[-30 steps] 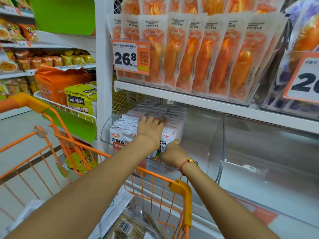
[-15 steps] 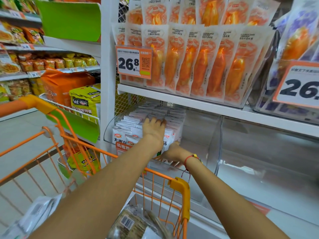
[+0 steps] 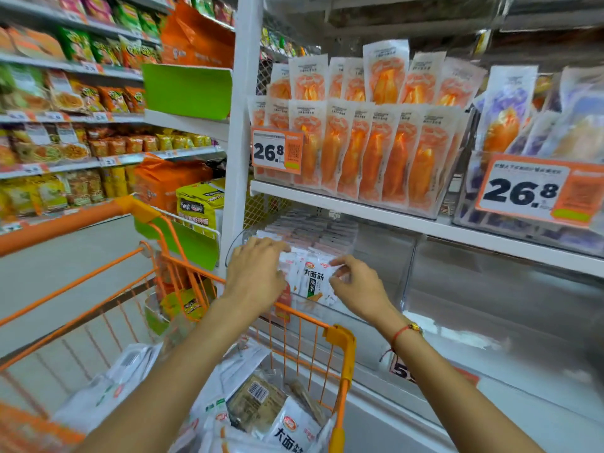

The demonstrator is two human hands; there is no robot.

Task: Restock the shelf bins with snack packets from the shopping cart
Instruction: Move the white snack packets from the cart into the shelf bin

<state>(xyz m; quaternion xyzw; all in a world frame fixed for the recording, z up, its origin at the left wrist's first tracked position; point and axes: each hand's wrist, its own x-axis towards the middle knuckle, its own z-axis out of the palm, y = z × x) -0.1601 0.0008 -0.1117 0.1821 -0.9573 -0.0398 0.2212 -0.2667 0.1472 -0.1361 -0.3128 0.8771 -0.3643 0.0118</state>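
Note:
A clear plastic shelf bin (image 3: 379,253) under the white shelf holds rows of white snack packets (image 3: 315,277) with dark lettering. My left hand (image 3: 255,276) lies over the front left packets, fingers curled on their tops. My right hand (image 3: 358,289) pinches the top corner of the front packet from the right side. Below, the orange shopping cart (image 3: 340,344) carries more white snack packets (image 3: 291,429) and a brown barcoded pack.
The bin section to the right (image 3: 490,289) holds no packets. Orange packets (image 3: 359,152) fill the shelf above, with a 26.8 price tag (image 3: 277,152). Shelves of snacks line the aisle at left, and the cart's rim stands close to the bin front.
Both hands have drawn back from deeper in the bin to its front row. The right hand rose from the bin's lower edge to the front packet's corner. The view tilted up.

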